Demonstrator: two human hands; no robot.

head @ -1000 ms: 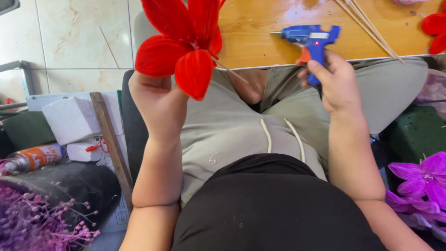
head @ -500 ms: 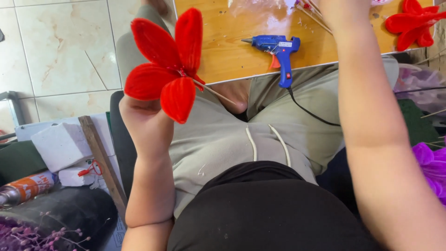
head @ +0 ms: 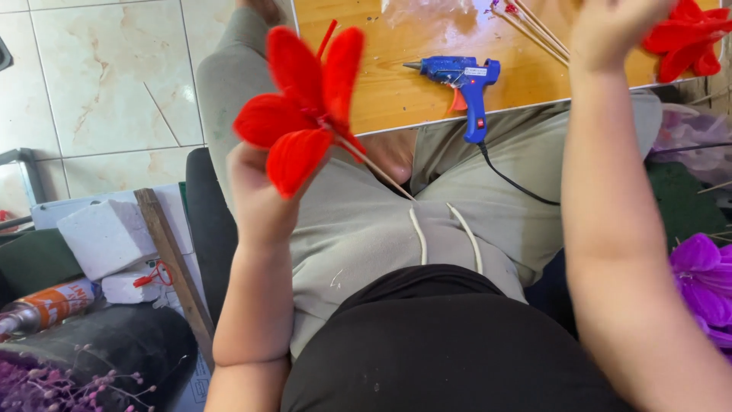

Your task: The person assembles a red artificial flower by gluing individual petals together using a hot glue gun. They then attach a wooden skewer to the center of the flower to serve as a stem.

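The left hand point(head: 259, 202) has its fingers clenched around the thin stick of a red fabric flower point(head: 305, 114), held up over the lap. The right hand point(head: 614, 30) reaches above the wooden table point(head: 396, 91), its fingers cut off from view, so I cannot tell their state. The flower looks light, its petals soft and crushable, so the stiff stick is likely the safest grip.

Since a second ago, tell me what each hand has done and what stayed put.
The right hand let go of the blue glue gun, which it gripped a second ago, and rose over the wooden board toward the thin sticks. The gun now lies alone on the board. The left hand holds the red flower on its stick as before.
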